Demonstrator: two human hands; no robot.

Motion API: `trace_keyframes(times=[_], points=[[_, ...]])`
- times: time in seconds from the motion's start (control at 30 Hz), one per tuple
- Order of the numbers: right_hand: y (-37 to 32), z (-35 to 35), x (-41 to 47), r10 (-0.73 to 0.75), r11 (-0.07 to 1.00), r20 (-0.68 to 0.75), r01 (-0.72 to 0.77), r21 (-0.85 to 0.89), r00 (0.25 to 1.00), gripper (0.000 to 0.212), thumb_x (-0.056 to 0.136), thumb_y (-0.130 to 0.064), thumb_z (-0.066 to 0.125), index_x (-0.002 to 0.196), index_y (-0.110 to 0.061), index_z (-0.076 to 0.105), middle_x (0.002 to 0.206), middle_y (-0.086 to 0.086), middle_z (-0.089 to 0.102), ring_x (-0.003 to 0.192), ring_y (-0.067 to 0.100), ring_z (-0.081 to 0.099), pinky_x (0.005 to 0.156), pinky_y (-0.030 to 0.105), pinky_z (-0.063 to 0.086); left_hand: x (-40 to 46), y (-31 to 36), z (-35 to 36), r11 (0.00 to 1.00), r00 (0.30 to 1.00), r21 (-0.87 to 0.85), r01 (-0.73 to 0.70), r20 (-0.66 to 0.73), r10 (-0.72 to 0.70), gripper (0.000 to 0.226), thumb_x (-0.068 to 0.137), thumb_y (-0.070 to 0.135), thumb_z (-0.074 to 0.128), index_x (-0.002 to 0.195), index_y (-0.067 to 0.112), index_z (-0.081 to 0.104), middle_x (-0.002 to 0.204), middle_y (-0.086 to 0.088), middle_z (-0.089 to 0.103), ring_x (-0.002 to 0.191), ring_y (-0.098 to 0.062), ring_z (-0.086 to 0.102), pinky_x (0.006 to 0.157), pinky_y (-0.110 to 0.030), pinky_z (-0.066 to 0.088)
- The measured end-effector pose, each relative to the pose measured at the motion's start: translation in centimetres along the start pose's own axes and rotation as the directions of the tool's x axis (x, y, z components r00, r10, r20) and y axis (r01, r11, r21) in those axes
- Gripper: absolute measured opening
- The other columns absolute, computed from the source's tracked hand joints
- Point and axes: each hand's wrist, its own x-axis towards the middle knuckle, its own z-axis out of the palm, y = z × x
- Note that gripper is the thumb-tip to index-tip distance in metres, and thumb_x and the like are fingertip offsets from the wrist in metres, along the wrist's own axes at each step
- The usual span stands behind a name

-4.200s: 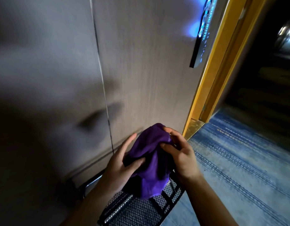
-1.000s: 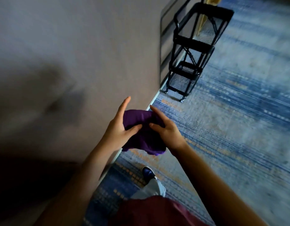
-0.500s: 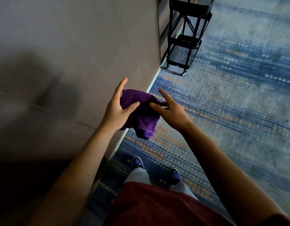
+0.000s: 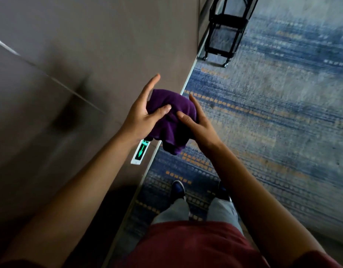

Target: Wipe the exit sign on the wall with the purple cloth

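Two bare forearms reach up from the bottom of the frame and meet at its centre, where both hands hold a bunched purple cloth. The left hand cups the cloth from the left, thumb pressed into the fabric and index finger pointing straight up. The right hand grips it from the right, thumb on top, its other fingers hidden behind the folds.

The exit sign sits just below the left wrist, low on the wall near the floor – a slim, white-framed rectangle with a glowing green arrow. Its upper end is hidden behind the hand and cloth.

The likely risk: the sign is so low that wiping it means bending down, and a loosely bunched cloth could slip or trail onto the carpet and pick up lint.

The cloth looks soft and plush, draping in thick folds. The wall is matte grey-brown with thin pale seams. The carpet is blue-grey with orange flecked stripes. A black wire-mesh cart stands at the top of the frame.
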Motion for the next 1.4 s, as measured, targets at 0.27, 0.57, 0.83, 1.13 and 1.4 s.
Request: trace_keyframes(times=[0.27, 0.57, 0.83, 1.13, 1.4], points=[[1.4, 2.3, -2.4, -0.123, 0.968, -0.015, 0.117, -0.223, 0.992, 0.078, 0.088, -0.04, 0.076, 0.154, -0.041, 0.036, 0.151, -0.005, 0.052, 0.135, 0.008, 0.054, 0.113, 0.043, 0.046, -4.6, -1.3, -1.7, 0.999, 0.999, 0.009, 0.038, 0.022, -0.038, 0.072, 0.102, 0.019, 0.071, 0.162, 0.033, 0.034, 0.158, 0.026, 0.038, 0.153, 0.002, 0.034, 0.129, -0.034, 0.031], [7.0, 1.6, -3.5, -0.157, 0.916, 0.067, 0.171, -0.362, 0.985, 0.061, 0.095, -0.036, 0.066, 0.15, -0.047, 0.04, 0.138, -0.018, 0.06, 0.126, -0.003, 0.058, 0.111, 0.032, 0.047, -8.8, -4.3, 0.2, 0.99, 0.994, 0.095, 0.1, 0.027, -0.103, 0.075, 0.103, 0.013, 0.068, 0.166, 0.021, 0.027, 0.156, 0.03, 0.031, 0.141, 0.025, 0.03, 0.121, -0.01, 0.027], [15.2, -0.2, 3.2, -0.177, 0.874, 0.065, 0.188, -0.449, 0.982, 0.059, 0.097, -0.028, 0.064, 0.152, -0.037, 0.043, 0.137, -0.02, 0.057, 0.125, -0.007, 0.055, 0.106, 0.013, 0.04, -5.8, -14.1, 3.6, 0.977, 0.998, 0.211, 0.033, 0.038, -0.042, 0.078, 0.101, 0.006, 0.068, 0.166, 0.011, 0.025, 0.168, 0.006, 0.033, 0.149, 0.008, 0.035, 0.122, -0.012, 0.029], [29.2, -1.5, 13.8, -0.181, 0.879, 0.034, 0.177, -0.443, 0.983, 0.056, 0.096, -0.029, 0.067, 0.148, -0.037, 0.047, 0.134, -0.009, 0.065, 0.123, 0.005, 0.062, 0.109, 0.032, 0.048, -2.3, -31.9, 7.7, 0.981, 0.998, 0.185, 0.056, -0.028, -0.052, 0.083, 0.098, 0.013, 0.073, 0.166, 0.019, 0.025, 0.163, 0.022, 0.033, 0.15, 0.004, 0.038, 0.122, -0.018, 0.034], [43.6, -2.5, 23.6, -0.306, 0.861, 0.108, 0.323, -0.394, 0.946, 0.056, 0.1, -0.027, 0.063, 0.152, -0.03, 0.043, 0.143, -0.008, 0.059, 0.132, 0.003, 0.054, 0.115, 0.029, 0.041, 1.1, -46.8, 10.9, 0.966, 0.998, 0.254, -0.055, -0.024, 0.063, 0.094, 0.09, 0.006, 0.082, 0.164, 0.016, 0.025, 0.165, 0.017, 0.032, 0.153, 0.007, 0.031, 0.124, -0.015, 0.026]])
